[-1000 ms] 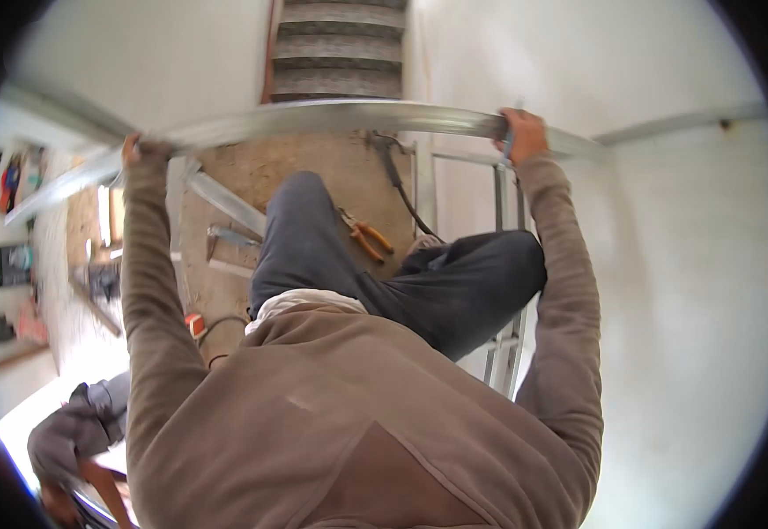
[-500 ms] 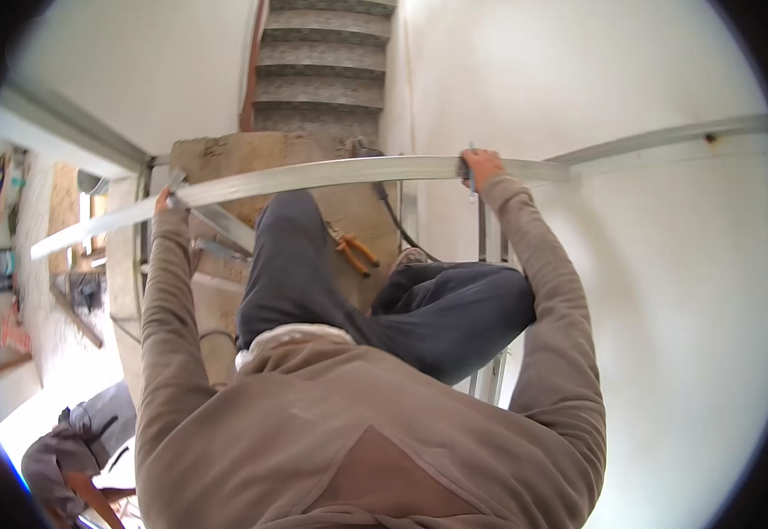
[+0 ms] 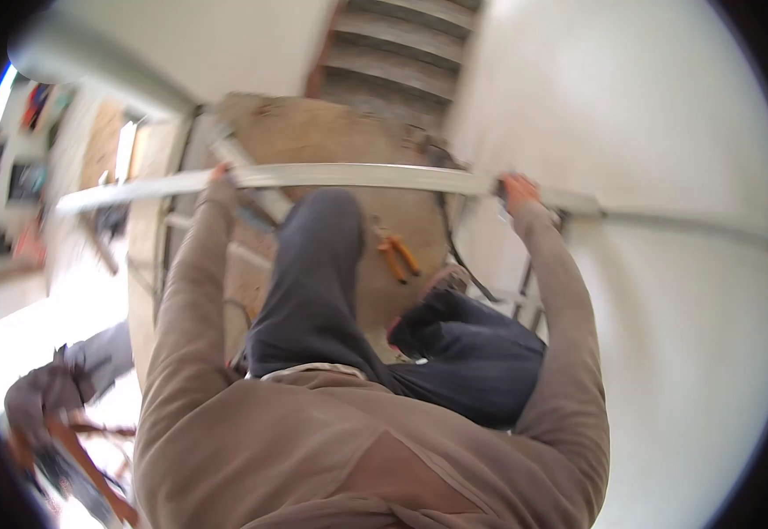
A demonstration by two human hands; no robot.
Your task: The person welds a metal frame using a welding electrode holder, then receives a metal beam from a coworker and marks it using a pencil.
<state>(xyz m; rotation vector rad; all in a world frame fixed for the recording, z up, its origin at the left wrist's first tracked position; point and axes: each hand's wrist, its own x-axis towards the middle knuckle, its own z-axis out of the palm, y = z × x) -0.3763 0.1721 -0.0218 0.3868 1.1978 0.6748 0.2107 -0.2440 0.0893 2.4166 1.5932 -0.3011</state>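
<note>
A long, pale metal profile [image 3: 340, 175] stretches crosswise in front of me, above my raised knee. My left hand [image 3: 222, 176] is closed on its left part, with the free end reaching well past it. Near the other end, my right hand [image 3: 520, 190] is closed at the bar. Something small and dark shows against the fingers of the right hand, too blurred to name. Below the bar, pliers with orange handles [image 3: 397, 256] lie on the brown board [image 3: 313, 123], apart from both hands.
Stairs [image 3: 393, 62] rise beyond the board. A white wall [image 3: 666, 353] stands on my right, with a metal rail [image 3: 692, 225] along it. A dark cable [image 3: 454, 242] hangs by my foot. At lower left another person [image 3: 58, 397] bends over on a lower level.
My view has turned and shifted, so stairs, board and pliers sit further right and the pliers nearly level with before. Both hands still grip the bar, which now looks more level.
</note>
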